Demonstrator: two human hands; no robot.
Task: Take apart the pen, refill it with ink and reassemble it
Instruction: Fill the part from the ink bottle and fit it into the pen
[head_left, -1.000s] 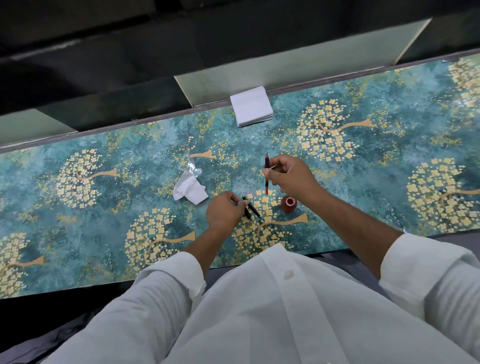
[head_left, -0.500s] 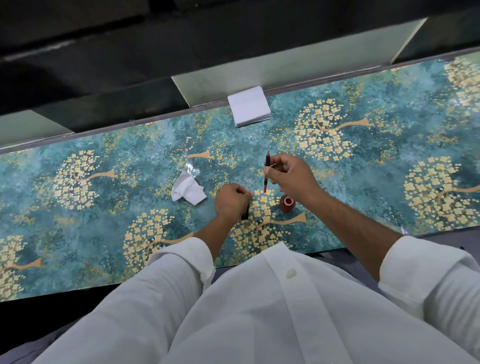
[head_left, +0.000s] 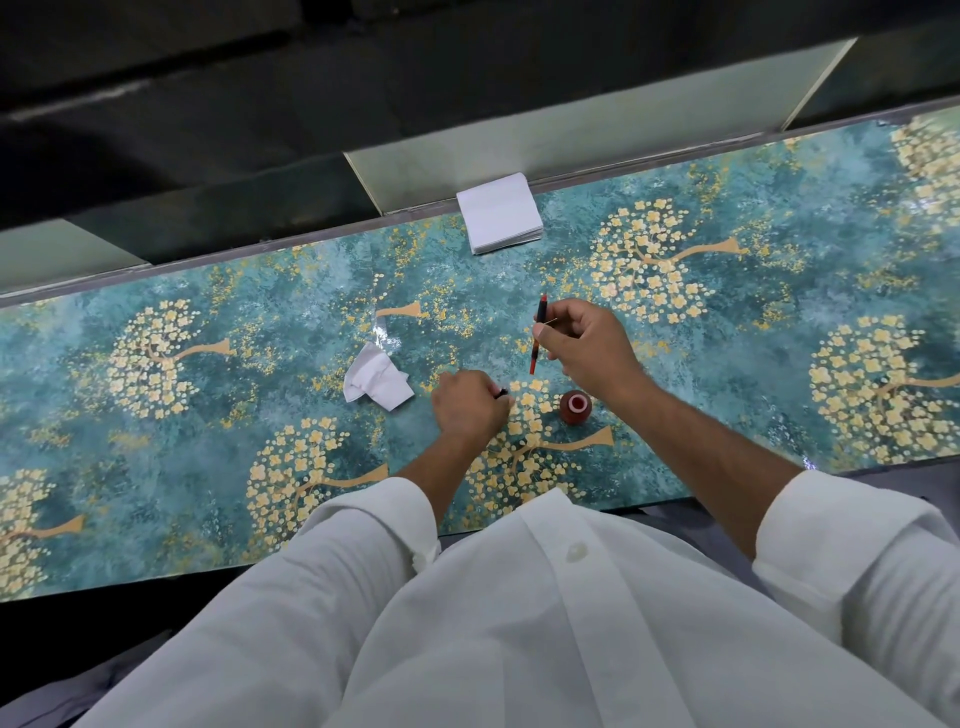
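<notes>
My right hand (head_left: 587, 348) pinches the red-and-black pen part (head_left: 538, 335) upright above the teal floral tabletop (head_left: 779, 332), just beyond the small red ink bottle (head_left: 574, 407). My left hand (head_left: 467, 410) is curled around a black pen piece (head_left: 502, 393), beside a crumpled tissue (head_left: 376, 383)

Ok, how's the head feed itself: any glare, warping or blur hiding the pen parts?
Head view: wide-angle bend in the table edge; small glare patch above the crumpled tissue; right hand and its pen part sharp; left hand hides most of its dark part.
</notes>
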